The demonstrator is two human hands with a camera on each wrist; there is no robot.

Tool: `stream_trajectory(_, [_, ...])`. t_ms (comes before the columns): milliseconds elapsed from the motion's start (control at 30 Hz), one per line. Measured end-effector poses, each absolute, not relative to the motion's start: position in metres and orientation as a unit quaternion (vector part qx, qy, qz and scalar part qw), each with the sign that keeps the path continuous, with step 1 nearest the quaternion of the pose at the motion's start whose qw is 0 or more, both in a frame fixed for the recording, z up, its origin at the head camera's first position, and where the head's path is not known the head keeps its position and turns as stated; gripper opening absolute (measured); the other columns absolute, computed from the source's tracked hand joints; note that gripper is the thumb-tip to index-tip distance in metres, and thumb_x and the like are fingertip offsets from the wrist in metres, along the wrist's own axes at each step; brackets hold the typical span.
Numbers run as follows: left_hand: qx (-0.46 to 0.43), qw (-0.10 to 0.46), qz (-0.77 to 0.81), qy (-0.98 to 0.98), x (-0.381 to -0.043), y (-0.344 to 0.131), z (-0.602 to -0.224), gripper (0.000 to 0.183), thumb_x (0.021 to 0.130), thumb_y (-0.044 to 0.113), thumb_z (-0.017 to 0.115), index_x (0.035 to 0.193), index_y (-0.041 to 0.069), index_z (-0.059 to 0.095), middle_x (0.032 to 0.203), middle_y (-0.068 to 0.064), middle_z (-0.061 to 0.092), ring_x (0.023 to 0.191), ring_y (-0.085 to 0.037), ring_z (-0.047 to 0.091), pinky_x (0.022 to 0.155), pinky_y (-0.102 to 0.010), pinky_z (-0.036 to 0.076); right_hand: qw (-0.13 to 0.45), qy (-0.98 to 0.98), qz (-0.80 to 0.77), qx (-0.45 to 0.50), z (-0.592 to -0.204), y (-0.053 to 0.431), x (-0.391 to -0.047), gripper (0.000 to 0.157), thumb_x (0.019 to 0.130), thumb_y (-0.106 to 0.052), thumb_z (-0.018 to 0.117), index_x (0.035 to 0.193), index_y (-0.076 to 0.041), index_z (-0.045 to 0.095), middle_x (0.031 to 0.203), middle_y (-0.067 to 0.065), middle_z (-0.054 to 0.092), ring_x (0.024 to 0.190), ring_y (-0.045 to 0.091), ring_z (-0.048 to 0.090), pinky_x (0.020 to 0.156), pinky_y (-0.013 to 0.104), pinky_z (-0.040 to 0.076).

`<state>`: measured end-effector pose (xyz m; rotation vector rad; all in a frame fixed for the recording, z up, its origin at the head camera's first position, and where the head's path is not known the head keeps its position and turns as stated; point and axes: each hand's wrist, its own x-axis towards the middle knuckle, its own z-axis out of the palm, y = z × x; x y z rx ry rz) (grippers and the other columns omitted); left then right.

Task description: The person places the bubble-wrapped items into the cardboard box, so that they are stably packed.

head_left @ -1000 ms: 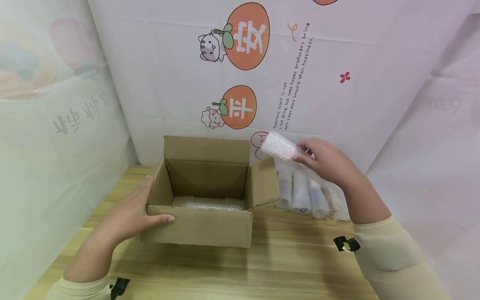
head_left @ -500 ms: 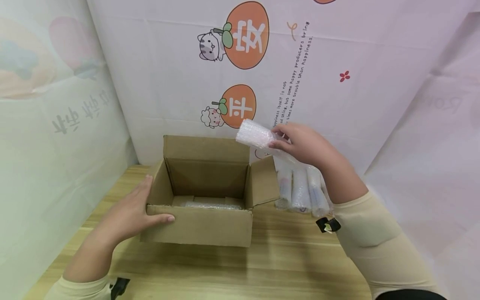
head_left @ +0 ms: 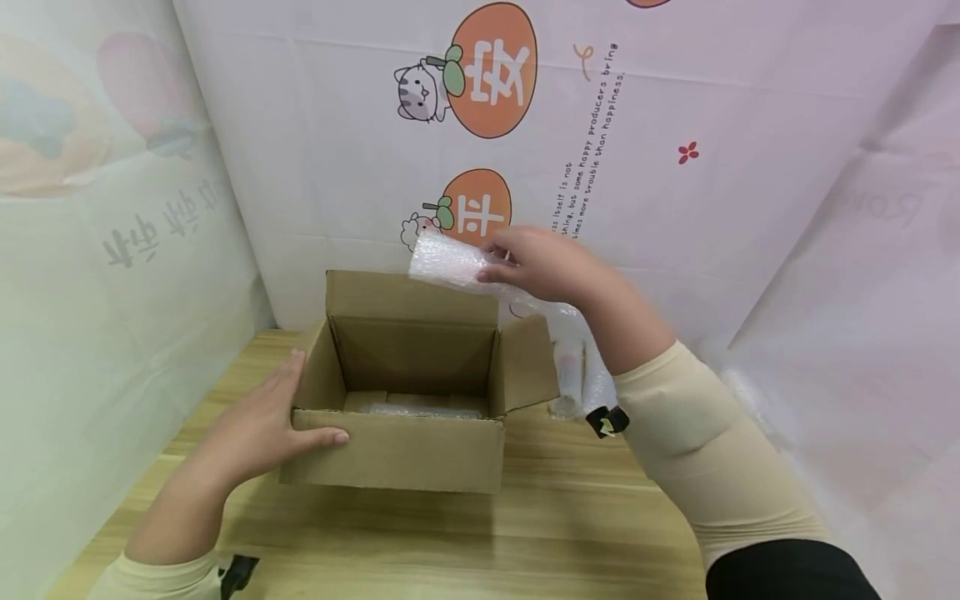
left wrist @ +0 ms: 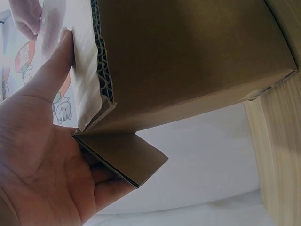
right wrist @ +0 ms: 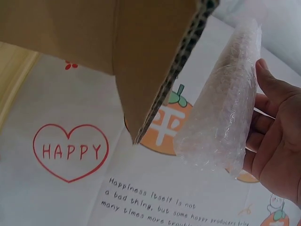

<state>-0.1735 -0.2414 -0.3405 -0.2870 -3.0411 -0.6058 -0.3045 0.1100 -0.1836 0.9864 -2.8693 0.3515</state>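
Observation:
An opened cardboard box stands on the wooden table, its flaps folded outward. My left hand holds its front left corner. In the left wrist view, the thumb lies over one flap, and the fingers curl behind another flap. Above the back right of the box, my right hand grips a bubble-wrapped roll between thumb and fingers. In the right wrist view, this roll looks whitish with a faint pink tint; its contents cannot be made out. More bubble wrap lies inside the box, partly hidden by the front wall.
Bubble-wrapped rolls lie on the table right of the box, partly covered by my right arm. A right side flap sticks out toward them. White printed sheets enclose the table at the back and sides.
My right hand has carried the bubble-wrapped roll leftward and slightly up, from over the other rolls to above the box's back flap. The left hand and the box have stayed put.

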Motion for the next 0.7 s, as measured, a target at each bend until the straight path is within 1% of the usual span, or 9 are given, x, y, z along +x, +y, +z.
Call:
stream_trajectory(100, [-0.093,0.014,-0.194,-0.976,-0.173,-0.241,-0.34,0.136,0.07,0.085,0.057,0.156,0.003,-0.007,0.162,-0.024,0.001,0.145,-0.049,0.017,0.113,-0.066,0.022,0.03,-0.937,0.109,0.331,-0.182,0.096,-0.309,0.031,0.093,-0.043,0.066,0.112,-0.019,0.064,0.107,-0.004,0.067,0.1,0.014,0.06,0.09,0.036,0.049])
stream_trajectory(233, [-0.092,0.014,-0.194,-0.977,-0.173,-0.241,-0.34,0.136,0.07,0.086,0.057,0.157,0.003,-0.006,0.163,-0.024,0.002,0.145,-0.049,0.017,0.113,-0.066,0.022,0.026,-0.935,0.097,0.34,-0.185,0.08,-0.314,0.038,0.093,-0.047,0.064,0.118,-0.018,0.063,0.109,-0.004,0.067,0.103,0.013,0.061,0.092,0.036,0.05])
stream_trajectory(300, [-0.092,0.015,-0.193,-0.977,-0.174,-0.241,-0.34,0.136,0.069,0.086,0.057,0.157,0.002,-0.005,0.163,-0.024,0.003,0.145,-0.049,0.018,0.113,-0.066,0.022,0.025,-0.932,0.097,0.347,-0.188,0.073,-0.317,0.038,0.093,-0.048,0.064,0.117,-0.019,0.063,0.108,-0.005,0.066,0.102,0.012,0.06,0.093,0.035,0.049])
stream_trajectory(367, [-0.092,0.015,-0.192,-0.977,-0.174,-0.241,-0.34,0.136,0.069,0.086,0.057,0.157,0.002,-0.004,0.163,-0.024,0.003,0.145,-0.05,0.019,0.113,-0.066,0.022,0.017,-0.93,0.103,0.353,-0.191,0.067,-0.319,0.034,0.092,-0.047,0.065,0.111,-0.019,0.062,0.103,-0.005,0.064,0.097,0.012,0.058,0.088,0.033,0.049])
stream_trajectory(400, [-0.092,0.015,-0.192,-0.977,-0.174,-0.24,-0.34,0.136,0.069,0.086,0.057,0.157,0.002,-0.004,0.163,-0.024,0.004,0.145,-0.05,0.019,0.112,-0.067,0.023,0.012,-0.928,0.105,0.357,-0.193,0.064,-0.32,0.032,0.093,-0.047,0.065,0.106,-0.018,0.061,0.097,-0.004,0.061,0.092,0.012,0.057,0.083,0.032,0.048])
stream_trajectory(467, [-0.091,0.013,-0.193,-0.977,-0.174,-0.24,-0.34,0.136,0.068,0.087,0.057,0.157,0.003,-0.004,0.163,-0.024,0.004,0.145,-0.05,0.019,0.112,-0.067,0.023,0.003,-0.925,0.105,0.365,-0.196,0.058,-0.323,0.031,0.093,-0.045,0.065,0.097,-0.016,0.058,0.087,-0.002,0.054,0.083,0.014,0.051,0.073,0.03,0.042])
stream_trajectory(533, [-0.09,0.012,-0.196,-0.976,-0.174,-0.241,-0.34,0.136,0.069,0.086,0.057,0.157,0.003,-0.006,0.163,-0.024,0.003,0.145,-0.05,0.018,0.112,-0.067,0.022,-0.005,-0.925,0.105,0.365,-0.198,0.052,-0.326,0.031,0.093,-0.045,0.065,0.095,-0.015,0.057,0.083,0.0,0.05,0.079,0.015,0.048,0.069,0.03,0.038])
stream_trajectory(600, [-0.089,0.011,-0.199,-0.976,-0.174,-0.241,-0.339,0.136,0.069,0.086,0.058,0.157,0.004,-0.007,0.163,-0.023,0.002,0.145,-0.05,0.018,0.113,-0.067,0.022,-0.01,-0.926,0.102,0.363,-0.202,0.046,-0.33,0.031,0.093,-0.044,0.066,0.098,-0.015,0.059,0.084,0.0,0.05,0.079,0.015,0.048,0.069,0.03,0.039])
stream_trajectory(700, [-0.089,0.012,-0.2,-0.976,-0.173,-0.241,-0.339,0.136,0.069,0.085,0.058,0.157,0.004,-0.008,0.163,-0.023,0.002,0.145,-0.05,0.018,0.113,-0.067,0.022,-0.022,-0.931,0.098,0.352,-0.207,0.039,-0.333,0.032,0.091,-0.044,0.068,0.109,-0.016,0.064,0.096,-0.002,0.058,0.09,0.015,0.054,0.079,0.03,0.047])
